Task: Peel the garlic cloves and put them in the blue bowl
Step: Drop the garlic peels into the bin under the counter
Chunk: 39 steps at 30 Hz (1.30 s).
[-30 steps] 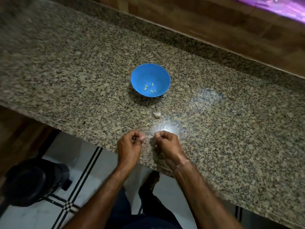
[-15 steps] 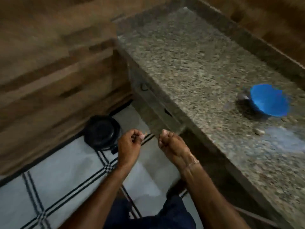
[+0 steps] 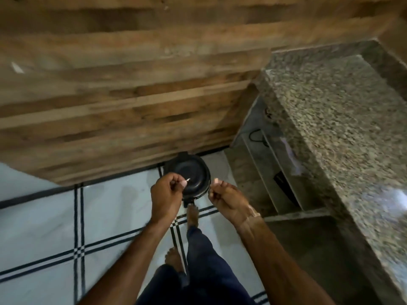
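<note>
1. Granite, speckled brown and grey, made up the counter [image 3: 330,111] along the right side of the view, with open shelves beneath its front edge.
2. Both hands were off the counter and out over the floor, well apart from the stone top.
3. The left hand [image 3: 167,194] was curled, its thumb and forefinger pinching a small pale scrap [image 3: 188,179] that poked out just past the fingertips; whether it was garlic skin or a piece of clove was too small to tell.
4. That scrap hung directly above the black round bin [image 3: 193,170], which stood on the floor against the wood-patterned wall [image 3: 132,95], its lid down.
5. The right hand [image 3: 226,197] sat just beside the bin's right edge, fingers folded in toward the palm and thumb raised; whether they enclosed anything could not be made out.
6. A gap separated the two hands, and the bin's lid showed between them.
7. The floor [image 3: 44,216] was pale tile crossed by dark double lines.
8. One bare foot [image 3: 192,213] was planted just short of the bin.
</note>
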Tool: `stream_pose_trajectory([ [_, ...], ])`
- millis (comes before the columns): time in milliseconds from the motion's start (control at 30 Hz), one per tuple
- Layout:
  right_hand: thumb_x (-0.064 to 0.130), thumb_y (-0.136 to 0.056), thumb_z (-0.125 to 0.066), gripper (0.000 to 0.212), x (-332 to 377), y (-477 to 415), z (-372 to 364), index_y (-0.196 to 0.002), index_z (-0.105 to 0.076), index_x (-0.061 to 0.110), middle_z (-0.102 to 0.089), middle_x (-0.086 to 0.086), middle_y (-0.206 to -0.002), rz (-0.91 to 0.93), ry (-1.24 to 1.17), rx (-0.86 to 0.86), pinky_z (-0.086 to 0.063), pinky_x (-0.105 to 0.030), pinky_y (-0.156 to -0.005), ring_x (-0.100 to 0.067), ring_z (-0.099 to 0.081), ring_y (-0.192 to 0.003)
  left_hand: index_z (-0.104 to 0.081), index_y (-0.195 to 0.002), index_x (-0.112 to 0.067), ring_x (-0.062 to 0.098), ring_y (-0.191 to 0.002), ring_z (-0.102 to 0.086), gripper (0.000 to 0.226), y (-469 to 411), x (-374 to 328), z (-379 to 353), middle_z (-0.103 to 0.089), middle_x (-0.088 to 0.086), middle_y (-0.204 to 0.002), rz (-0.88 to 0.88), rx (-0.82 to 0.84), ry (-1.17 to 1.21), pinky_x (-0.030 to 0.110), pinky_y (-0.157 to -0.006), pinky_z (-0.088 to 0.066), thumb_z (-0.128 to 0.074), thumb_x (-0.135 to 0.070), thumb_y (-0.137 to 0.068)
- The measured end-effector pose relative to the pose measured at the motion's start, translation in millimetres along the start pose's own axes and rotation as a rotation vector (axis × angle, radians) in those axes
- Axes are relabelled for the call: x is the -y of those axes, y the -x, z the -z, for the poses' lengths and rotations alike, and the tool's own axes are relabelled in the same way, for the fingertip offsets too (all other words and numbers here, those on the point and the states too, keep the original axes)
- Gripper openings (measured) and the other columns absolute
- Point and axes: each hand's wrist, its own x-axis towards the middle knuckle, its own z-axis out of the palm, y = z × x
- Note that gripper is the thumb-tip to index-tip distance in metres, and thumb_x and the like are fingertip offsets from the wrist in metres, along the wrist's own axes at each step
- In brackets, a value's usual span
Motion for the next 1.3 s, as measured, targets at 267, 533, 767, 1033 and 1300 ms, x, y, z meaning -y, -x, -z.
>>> stream_pose_trajectory([
  [267, 0.007, -0.101, -0.062, 0.011, -10, -117, -28, -0.092, -0.068, 0.005, -0.067, -0.010, -0.073, -0.126, 0.144, -0.119, -0.056, -0.033, -0.075, -0.018, -0.063, -0.069, -0.072, -0.085, -0.019, 0.011, -0.076, -0.066, 0.010, -82, 68, -19, -0.071, -0.006, -0.080, 0.284, -0.006, -0.004, 0.012, -0.063, -0.044, -0.072, -0.016, -0.095],
  [533, 0.008, -0.098, -0.067, 0.019, -86, -318, 11, -0.080, -0.069, 0.003, -0.067, -0.011, -0.069, -0.267, 0.115, -0.223, -0.055, -0.033, -0.073, -0.020, -0.064, -0.069, -0.062, -0.064, -0.014, 0.013, -0.043, -0.052, 0.036, -192, 214, -134, -0.057, 0.002, -0.054, 0.854, 0.017, 0.154, 0.024, -0.054, -0.043, -0.067, -0.022, -0.098],
  [767, -0.004, -0.102, -0.055, 0.017, -124, -445, 31, -0.115, -0.064, -0.008, -0.069, -0.014, -0.099, -0.335, 0.047, -0.287, -0.057, -0.035, -0.088, -0.023, -0.067, -0.089, -0.073, -0.108, 0.002, 0.025, -0.068, -0.066, 0.030, -262, 323, -217, -0.074, 0.015, -0.092, 1.116, -0.092, 0.434, 0.027, -0.052, -0.051, -0.085, -0.005, -0.081],
  [1033, 0.006, -0.105, -0.053, 0.025, -125, -473, 28, -0.126, -0.065, -0.003, -0.071, -0.010, -0.101, -0.363, 0.210, -0.247, -0.055, -0.034, -0.077, -0.020, -0.069, -0.087, -0.072, -0.115, -0.002, 0.024, -0.074, -0.071, 0.034, -282, 333, -247, -0.076, 0.019, -0.107, 1.120, -0.132, 0.465, 0.028, -0.062, -0.052, -0.083, -0.013, -0.086],
  [1300, 0.033, -0.107, -0.052, 0.022, -117, -469, -8, -0.116, -0.071, 0.027, -0.071, 0.003, -0.117, -0.309, 0.162, -0.115, -0.054, -0.039, -0.092, -0.015, -0.067, -0.101, -0.049, -0.149, -0.015, 0.029, -0.126, -0.054, 0.044, -286, 277, -247, -0.052, 0.010, -0.150, 1.112, 0.039, 0.563, 0.035, -0.095, -0.048, -0.042, -0.036, -0.111],
])
